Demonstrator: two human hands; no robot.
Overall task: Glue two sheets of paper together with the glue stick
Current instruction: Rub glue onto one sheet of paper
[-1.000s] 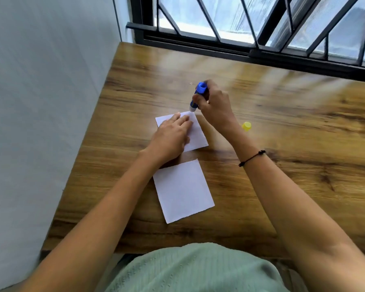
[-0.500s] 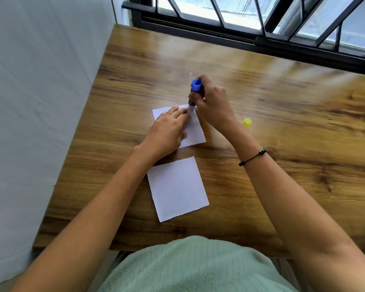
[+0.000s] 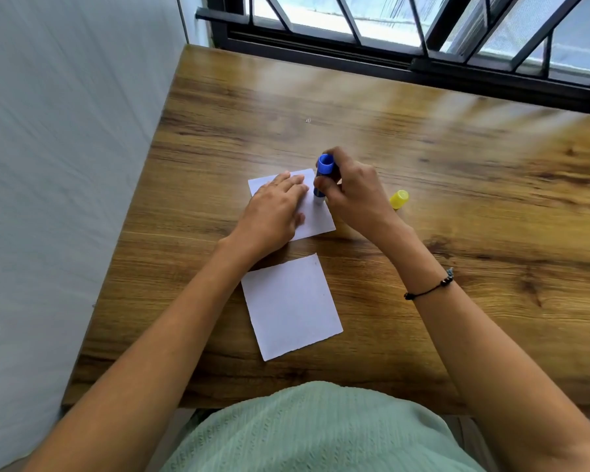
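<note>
The right hand (image 3: 353, 195) grips the blue glue stick (image 3: 322, 178) with fingers and thumb curled round its barrel, holding it close to upright with its long axis tilted slightly away from the person, and its pale glue end rests on the far sheet of paper (image 3: 315, 216) near that sheet's right edge. The left hand (image 3: 275, 216) lies flat on the same sheet, fingers straight and together, pinning its left portion to the wooden table (image 3: 457, 199); its fingertips sit just beside the glue tip, to the tip's left. The uncovered strip of paper available to the stick therefore runs toward the person, down the right side of the sheet, so a stroke along that edge looks like the natural next move. The second sheet of paper (image 3: 290, 306) lies nearer the person, apart from the first and untouched, closer to the left forearm. The yellow cap (image 3: 399, 198) sits on the table just right of the right hand.
</note>
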